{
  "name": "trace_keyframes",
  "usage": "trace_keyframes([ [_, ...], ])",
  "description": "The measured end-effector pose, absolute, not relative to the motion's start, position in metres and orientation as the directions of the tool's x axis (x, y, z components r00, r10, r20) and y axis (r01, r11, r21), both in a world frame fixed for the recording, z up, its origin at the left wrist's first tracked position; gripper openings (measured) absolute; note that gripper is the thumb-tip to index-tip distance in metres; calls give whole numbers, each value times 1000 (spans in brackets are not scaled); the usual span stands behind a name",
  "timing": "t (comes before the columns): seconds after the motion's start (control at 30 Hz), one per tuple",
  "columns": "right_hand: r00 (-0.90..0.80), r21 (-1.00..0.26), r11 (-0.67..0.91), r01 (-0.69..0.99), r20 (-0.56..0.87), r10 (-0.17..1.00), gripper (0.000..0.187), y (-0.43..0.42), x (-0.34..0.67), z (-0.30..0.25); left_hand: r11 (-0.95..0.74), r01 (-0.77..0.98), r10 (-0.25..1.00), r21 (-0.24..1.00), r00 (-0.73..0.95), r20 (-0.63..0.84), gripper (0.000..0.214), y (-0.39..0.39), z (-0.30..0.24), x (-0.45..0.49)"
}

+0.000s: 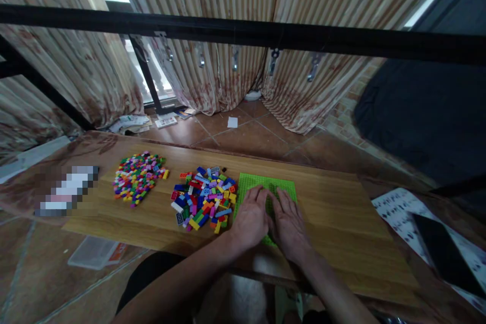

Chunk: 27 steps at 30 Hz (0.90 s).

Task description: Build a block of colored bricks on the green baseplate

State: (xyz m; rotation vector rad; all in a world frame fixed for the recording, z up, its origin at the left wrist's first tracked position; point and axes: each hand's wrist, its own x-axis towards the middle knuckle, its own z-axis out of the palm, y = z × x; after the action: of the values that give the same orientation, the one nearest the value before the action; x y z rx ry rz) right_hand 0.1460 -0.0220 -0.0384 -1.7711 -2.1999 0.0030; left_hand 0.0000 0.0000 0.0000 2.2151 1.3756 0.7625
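A green studded baseplate (253, 184) lies flat on the wooden board (341, 223). My left hand (251, 217) and my right hand (289, 224) rest side by side on the plate, palms down, fingers stretched out, holding nothing. Left of the plate sits a heap of larger coloured bricks (203, 203). Further left is a second heap of small coloured bricks (137, 177).
A black bar (243, 30) crosses the view above the board, with curtains (228, 76) behind. A clear plastic lid (93, 252) lies on the floor at lower left. A dark tablet (442, 253) on printed paper sits at the right.
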Motion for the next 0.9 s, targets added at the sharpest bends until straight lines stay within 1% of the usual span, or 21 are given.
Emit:
trace_keyframes([
  [0.1, -247, -134, 280, 951, 220, 944, 56, -31, 148, -48, -438, 650, 893, 621, 392, 220, 56, -6, -3, 3],
  [0.23, -265, -103, 292, 951, 216, 940, 54, -39, 161, -53, -450, 650, 885, 612, 417, 208, 54, -11, -5, 2],
  [0.33, -249, -102, 278, 955, 232, 940, 55, -39, 166, -55, -465, 655, 884, 596, 386, 264, 52, -4, -2, -4],
  [0.4, -242, -100, 271, 957, 236, 941, 57, -37, 165, -56, -451, 673, 892, 586, 324, 315, 51, 10, 5, -16],
  [0.5, -238, -85, 263, 961, 224, 945, 57, -36, 162, -55, -346, 723, 930, 598, 177, 323, 48, 37, 21, -46],
  [0.6, -231, -66, 249, 966, 209, 950, 55, -36, 158, -51, -161, 750, 969, 641, -5, 248, 46, 58, 38, -88],
  [0.67, -226, -58, 241, 969, 195, 955, 55, -37, 157, -48, -62, 749, 982, 660, -73, 174, 47, 66, 44, -116],
  [0.77, -219, -66, 232, 970, 164, 962, 55, -37, 155, -43, -18, 764, 996, 646, -45, 81, 51, 69, 44, -148],
  [0.9, -206, -91, 216, 972, 115, 972, 53, -32, 155, -36, -99, 810, 990, 578, 139, -25, 51, 68, 36, -170],
])
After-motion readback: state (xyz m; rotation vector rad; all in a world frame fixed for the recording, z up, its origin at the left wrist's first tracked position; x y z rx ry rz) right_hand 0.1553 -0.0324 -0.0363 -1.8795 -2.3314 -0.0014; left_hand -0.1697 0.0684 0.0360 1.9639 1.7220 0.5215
